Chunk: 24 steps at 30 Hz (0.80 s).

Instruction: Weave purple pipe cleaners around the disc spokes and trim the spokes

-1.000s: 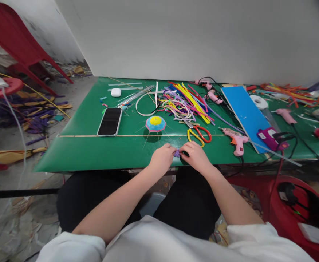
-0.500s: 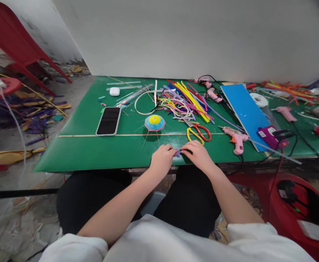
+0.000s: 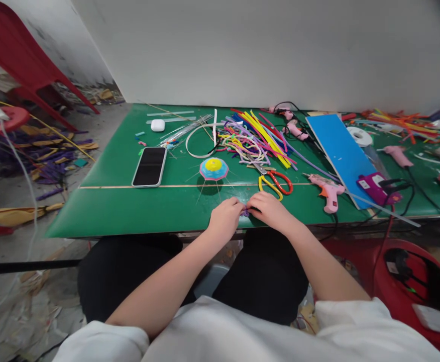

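Between my fingertips, near the front edge of the green table [image 3: 182, 211], is a small purple pipe cleaner piece [image 3: 245, 213], bent or curled. My left hand [image 3: 225, 216] pinches it from the left and my right hand [image 3: 268, 210] from the right; the fingers partly hide it. Just beyond my hands stands a small round piece [image 3: 214, 169] in yellow, blue and pink, with thin sticks spreading from it. Scissors [image 3: 276, 183] with one red and one yellow handle lie past my right hand.
A phone [image 3: 149, 167] and a white earphone case [image 3: 157, 125] lie at the left. Behind is a heap of coloured pipe cleaners [image 3: 242, 143]. To the right are a pink glue gun [image 3: 329, 192], a blue board [image 3: 338, 156], a purple device [image 3: 376, 187] with cables, and a tape roll [image 3: 359, 136].
My right hand has shifted slightly left, so my fingertips are closer together around the purple piece. The things on the table stay in place.
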Available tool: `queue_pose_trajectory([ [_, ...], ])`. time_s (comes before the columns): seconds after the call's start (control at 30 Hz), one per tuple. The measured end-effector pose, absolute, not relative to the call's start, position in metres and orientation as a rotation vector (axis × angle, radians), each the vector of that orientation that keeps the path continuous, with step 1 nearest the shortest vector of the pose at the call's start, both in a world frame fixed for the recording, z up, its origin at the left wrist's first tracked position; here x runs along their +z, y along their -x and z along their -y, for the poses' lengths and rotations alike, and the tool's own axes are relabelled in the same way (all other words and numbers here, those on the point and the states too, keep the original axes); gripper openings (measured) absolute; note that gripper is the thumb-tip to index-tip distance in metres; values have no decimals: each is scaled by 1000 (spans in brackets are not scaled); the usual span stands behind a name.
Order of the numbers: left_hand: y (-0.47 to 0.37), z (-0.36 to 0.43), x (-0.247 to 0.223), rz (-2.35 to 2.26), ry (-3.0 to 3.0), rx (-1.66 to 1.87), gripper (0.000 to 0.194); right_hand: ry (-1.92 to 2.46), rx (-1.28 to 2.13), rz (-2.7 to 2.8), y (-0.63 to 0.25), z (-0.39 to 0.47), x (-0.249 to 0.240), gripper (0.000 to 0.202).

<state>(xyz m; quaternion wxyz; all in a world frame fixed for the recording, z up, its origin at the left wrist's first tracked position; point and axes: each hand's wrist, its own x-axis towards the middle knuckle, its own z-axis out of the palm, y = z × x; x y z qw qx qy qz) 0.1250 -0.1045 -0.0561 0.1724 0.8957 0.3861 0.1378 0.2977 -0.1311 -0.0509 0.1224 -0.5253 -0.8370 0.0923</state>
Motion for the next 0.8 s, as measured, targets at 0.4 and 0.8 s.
queue_pose_trajectory([
  [0.4,-124,107,-48,-1141,-2518,341,23,1545,353,2497,-296,123,-42,3],
  [0.8,-110,125,-55,-1263,-2513,431,26,1565,330,2271,-291,147,-49,9],
])
